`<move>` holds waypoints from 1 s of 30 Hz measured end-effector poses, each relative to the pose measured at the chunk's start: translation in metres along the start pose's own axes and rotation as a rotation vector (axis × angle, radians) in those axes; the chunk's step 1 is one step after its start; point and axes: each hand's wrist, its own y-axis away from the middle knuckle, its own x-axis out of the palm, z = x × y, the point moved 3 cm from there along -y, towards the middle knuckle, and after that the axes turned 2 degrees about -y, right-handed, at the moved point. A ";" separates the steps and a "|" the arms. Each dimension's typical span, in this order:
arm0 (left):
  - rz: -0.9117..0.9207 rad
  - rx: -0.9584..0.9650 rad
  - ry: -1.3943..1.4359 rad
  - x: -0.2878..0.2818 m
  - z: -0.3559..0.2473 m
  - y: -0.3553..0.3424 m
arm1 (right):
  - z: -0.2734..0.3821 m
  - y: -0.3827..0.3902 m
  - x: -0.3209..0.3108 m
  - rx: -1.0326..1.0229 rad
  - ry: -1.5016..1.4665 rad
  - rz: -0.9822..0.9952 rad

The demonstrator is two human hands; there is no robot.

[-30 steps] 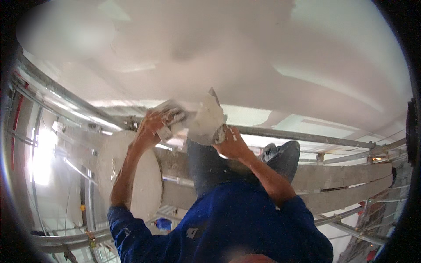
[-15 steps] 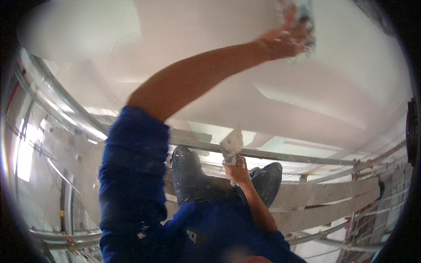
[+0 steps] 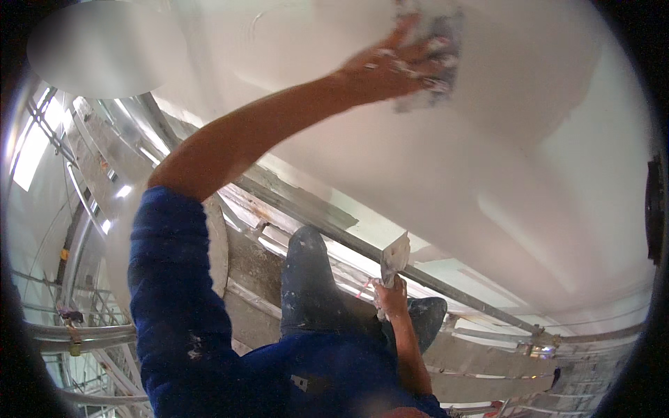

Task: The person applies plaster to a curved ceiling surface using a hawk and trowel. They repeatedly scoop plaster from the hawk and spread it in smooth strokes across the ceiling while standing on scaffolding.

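Observation:
My left hand (image 3: 397, 70), smeared with white plaster, reaches up and across on a bare forearm to the pale plastered wall (image 3: 516, 146). Its fingers are closed on a flat, grey, roughly rectangular plastering trowel (image 3: 450, 52) that lies against the wall; motion blurs its edges, and the fingers hide its handle. Low in front of my body, my right hand (image 3: 393, 299) is wrapped around the handle of a putty knife (image 3: 396, 253). That knife's wide blade, coated with pale plaster, points up and stands apart from the trowel.
A metal scaffold rail (image 3: 474, 298) runs between my legs and the wall. Below are grey planks (image 3: 474, 355). Scaffold tubes (image 3: 83, 338) stand at the left, and a round pale surface (image 3: 217, 251) lies beside my left arm.
My left hand and the trowel now sit further left in the picture, still at the wall. The view has tilted, so the rail slopes more. My right hand keeps the putty knife.

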 end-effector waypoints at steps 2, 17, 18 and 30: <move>0.067 -0.022 0.048 0.003 0.046 0.051 | -0.013 0.004 0.021 0.256 -0.462 0.120; 0.347 -0.868 0.106 0.121 0.065 0.384 | -0.005 -0.036 0.020 -0.032 0.184 0.069; 0.329 -0.942 0.199 0.120 0.044 0.390 | -0.004 -0.037 0.021 -0.010 0.163 0.069; -0.297 -2.391 2.018 -0.076 -0.182 0.291 | 0.066 -0.108 0.026 -0.194 0.480 -0.466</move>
